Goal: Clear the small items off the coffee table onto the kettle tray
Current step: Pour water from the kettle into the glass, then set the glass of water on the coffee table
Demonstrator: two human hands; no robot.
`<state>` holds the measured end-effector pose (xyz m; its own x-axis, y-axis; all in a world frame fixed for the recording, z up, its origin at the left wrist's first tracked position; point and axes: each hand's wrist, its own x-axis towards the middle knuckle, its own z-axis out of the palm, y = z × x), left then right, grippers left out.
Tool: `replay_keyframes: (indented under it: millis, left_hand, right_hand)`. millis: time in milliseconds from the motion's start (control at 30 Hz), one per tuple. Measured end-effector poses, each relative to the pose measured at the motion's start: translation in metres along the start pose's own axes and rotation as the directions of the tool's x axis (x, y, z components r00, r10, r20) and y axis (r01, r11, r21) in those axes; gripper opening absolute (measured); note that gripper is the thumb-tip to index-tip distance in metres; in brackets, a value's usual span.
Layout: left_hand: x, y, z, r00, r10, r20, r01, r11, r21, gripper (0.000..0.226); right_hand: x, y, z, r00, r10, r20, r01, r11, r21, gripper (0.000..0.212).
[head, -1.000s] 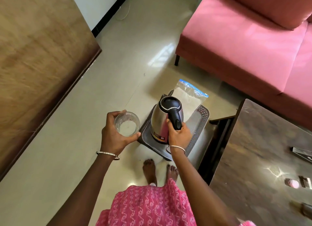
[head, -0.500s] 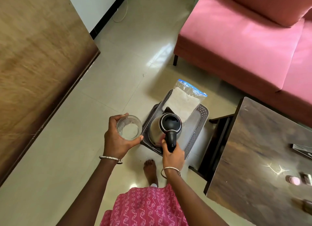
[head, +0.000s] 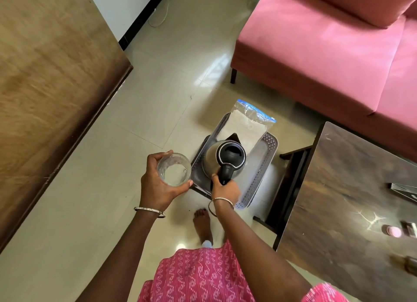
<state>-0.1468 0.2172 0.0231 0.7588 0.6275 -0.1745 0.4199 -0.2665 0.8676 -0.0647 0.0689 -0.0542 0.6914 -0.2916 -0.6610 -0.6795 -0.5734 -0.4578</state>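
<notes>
One glass in the left grip

Both arms reach forward and down — each hand full.
Left hand curls round a clear round drinking glass, thumb at its near side; right hand grips the black plastic handle of a rounded steel kettle — a thin metal bangle circles each wrist.

Kettle now upright on tray
</notes>
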Motion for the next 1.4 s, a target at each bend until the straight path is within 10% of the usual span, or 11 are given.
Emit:
replay_keyframes:
  millis: [567,733,900,1000,1167,1400]
  left_hand:
    - [-0.004,0.002,-0.002,1.0,0.021,0.016,-0.021,1.0,0.017,0.092]
    - [-0.007,0.01,-0.002,0.999,0.032,0.031,-0.033,0.999,0.016,0.09]
    - [-0.012,0.025,0.002,0.995,0.06,0.08,-0.063,0.998,0.029,0.091]
    - [-0.019,0.037,0.007,0.991,0.077,0.11,-0.081,0.996,0.036,0.089]
    - [-0.037,0.057,0.024,0.975,0.113,0.192,-0.122,0.992,0.032,0.088]
    - [-0.087,0.104,0.064,0.913,0.245,0.326,-0.261,0.965,0.006,0.088]
  right_hand:
    - [0.001,-0.051,0.018,0.897,0.266,0.352,-0.417,0.772,0.479,0.048]
    - [-0.002,-0.048,-0.007,0.824,0.223,0.52,-0.436,0.837,0.331,0.05]
    - [-0.012,-0.04,-0.049,0.83,0.135,0.541,-0.2,0.978,0.064,0.013]
    - [-0.016,-0.038,-0.074,0.894,-0.165,0.417,0.227,0.968,-0.105,0.015]
    - [-0.035,-0.031,-0.125,0.707,-0.515,0.485,0.623,0.778,-0.082,0.035]
    - [-0.045,0.013,-0.195,0.571,-0.627,0.53,0.724,0.689,0.035,0.08]
